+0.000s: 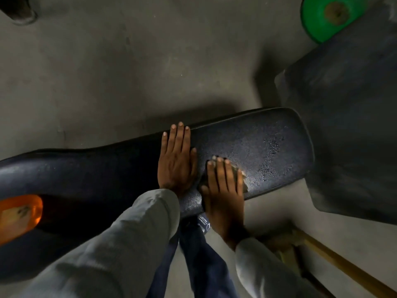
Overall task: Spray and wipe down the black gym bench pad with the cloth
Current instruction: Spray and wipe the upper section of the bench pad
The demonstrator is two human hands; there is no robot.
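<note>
1. Our left hand (176, 162) lies flat on the bench pad (247, 151).
2. Our right hand (223, 186) presses the cloth (241, 179) flat beside it.
3. Drops (272, 155) sit ahead; the small cloth could slip out and miss them.

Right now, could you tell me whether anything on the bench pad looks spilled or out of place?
Only droplets beading on the pad, right of the cloth: probably unwiped spray, not a spill.
</note>
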